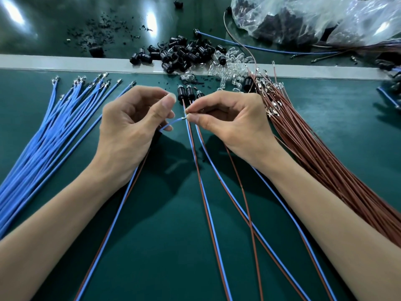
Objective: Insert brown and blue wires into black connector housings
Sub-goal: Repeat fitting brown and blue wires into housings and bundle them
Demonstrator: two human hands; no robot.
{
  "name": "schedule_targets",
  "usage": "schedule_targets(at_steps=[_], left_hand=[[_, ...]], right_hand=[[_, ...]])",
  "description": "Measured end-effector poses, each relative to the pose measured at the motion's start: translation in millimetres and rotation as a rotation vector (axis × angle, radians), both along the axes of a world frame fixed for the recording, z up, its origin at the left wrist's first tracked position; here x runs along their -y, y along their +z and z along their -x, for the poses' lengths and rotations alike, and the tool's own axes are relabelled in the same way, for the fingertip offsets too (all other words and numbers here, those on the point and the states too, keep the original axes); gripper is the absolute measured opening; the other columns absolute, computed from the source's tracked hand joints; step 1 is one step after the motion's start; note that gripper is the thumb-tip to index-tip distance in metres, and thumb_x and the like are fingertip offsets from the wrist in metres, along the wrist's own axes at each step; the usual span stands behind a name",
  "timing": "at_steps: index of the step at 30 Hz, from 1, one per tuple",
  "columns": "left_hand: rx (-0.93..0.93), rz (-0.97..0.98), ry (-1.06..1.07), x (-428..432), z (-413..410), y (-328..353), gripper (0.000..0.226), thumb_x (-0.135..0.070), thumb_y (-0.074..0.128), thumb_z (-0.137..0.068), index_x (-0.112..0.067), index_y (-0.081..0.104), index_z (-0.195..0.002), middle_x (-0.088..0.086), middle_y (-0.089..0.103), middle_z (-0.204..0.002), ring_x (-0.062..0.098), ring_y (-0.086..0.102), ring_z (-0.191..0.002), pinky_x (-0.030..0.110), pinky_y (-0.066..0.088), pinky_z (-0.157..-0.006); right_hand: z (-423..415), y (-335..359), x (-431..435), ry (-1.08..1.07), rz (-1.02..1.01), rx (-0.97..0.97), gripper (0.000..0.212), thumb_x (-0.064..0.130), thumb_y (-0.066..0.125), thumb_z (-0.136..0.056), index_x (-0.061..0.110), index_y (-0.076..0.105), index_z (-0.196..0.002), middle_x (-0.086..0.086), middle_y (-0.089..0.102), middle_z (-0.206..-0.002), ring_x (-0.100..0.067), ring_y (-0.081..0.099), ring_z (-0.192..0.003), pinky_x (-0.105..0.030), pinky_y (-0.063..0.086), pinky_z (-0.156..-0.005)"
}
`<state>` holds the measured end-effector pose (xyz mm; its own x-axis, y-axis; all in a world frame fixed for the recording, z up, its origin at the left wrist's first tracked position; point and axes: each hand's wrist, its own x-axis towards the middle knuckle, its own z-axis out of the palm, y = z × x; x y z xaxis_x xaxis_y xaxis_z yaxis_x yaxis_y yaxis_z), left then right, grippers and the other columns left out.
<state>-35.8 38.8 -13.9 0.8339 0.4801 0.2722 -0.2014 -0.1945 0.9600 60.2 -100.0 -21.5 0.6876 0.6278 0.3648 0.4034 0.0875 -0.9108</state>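
Observation:
My left hand point(132, 124) has its fingers curled round a blue wire point(173, 122) whose short end arcs out toward the right. My right hand point(230, 120) pinches the tip of that wire between thumb and forefinger at the middle of the green mat. Just beyond the fingers stand three black connector housings point(189, 93) with brown and blue wires running back toward me. A fan of loose blue wires point(43, 137) lies at the left, and a bundle of brown wires point(314, 144) lies at the right.
A heap of loose black housings point(184, 52) and clear bulbs point(230, 68) sits on a grey strip point(65, 64) behind the mat. A clear plastic bag point(314, 18) with dark parts lies at the back right. Black debris is scattered at the back left.

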Motion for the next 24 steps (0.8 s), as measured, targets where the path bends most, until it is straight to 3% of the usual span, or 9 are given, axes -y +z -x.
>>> schedule_targets(at_steps=[6, 12, 20, 24], left_hand=[[0.0, 0.108, -0.003, -3.5, -1.2, 0.3, 0.016, -0.025, 0.063, -0.081, -0.016, 0.063, -0.095, -0.01, 0.066, -0.062, 0.001, 0.058, -0.058, 0.012, 0.047, -0.063], [0.004, 0.154, -0.008, -6.1, -0.4, -2.1, 0.01, -0.028, 0.068, -0.081, -0.024, 0.072, -0.072, -0.009, 0.068, -0.064, 0.004, 0.06, -0.061, 0.019, 0.051, -0.069], [-0.029, 0.078, -0.061, -7.8, -0.3, -5.1, 0.009, -0.028, 0.068, -0.079, -0.032, 0.072, -0.071, -0.011, 0.067, -0.065, 0.003, 0.059, -0.063, 0.017, 0.05, -0.071], [-0.057, 0.017, -0.051, -8.4, -0.3, -6.0, 0.008, -0.031, 0.068, -0.08, -0.033, 0.071, -0.072, -0.012, 0.064, -0.065, 0.004, 0.055, -0.063, 0.015, 0.045, -0.065]], right_hand=[[0.5, 0.4, -0.4, -0.003, 0.003, 0.0, 0.015, 0.001, 0.075, -0.076, 0.009, 0.071, -0.088, -0.003, 0.071, -0.08, -0.01, 0.067, -0.074, -0.021, 0.053, -0.075], [-0.1, 0.0, -0.5, -0.003, -0.004, -0.006, 0.014, 0.0, 0.075, -0.075, 0.007, 0.072, -0.087, -0.006, 0.072, -0.082, -0.014, 0.068, -0.076, -0.025, 0.055, -0.078], [1.4, 0.8, -0.6, 0.007, -0.025, 0.034, 0.017, -0.001, 0.076, -0.074, 0.007, 0.071, -0.089, -0.007, 0.071, -0.084, -0.013, 0.068, -0.077, -0.024, 0.054, -0.078], [3.6, 0.5, -1.7, -0.007, -0.035, 0.067, 0.019, -0.004, 0.073, -0.075, 0.007, 0.069, -0.09, -0.006, 0.07, -0.083, -0.015, 0.068, -0.078, -0.024, 0.054, -0.079]])
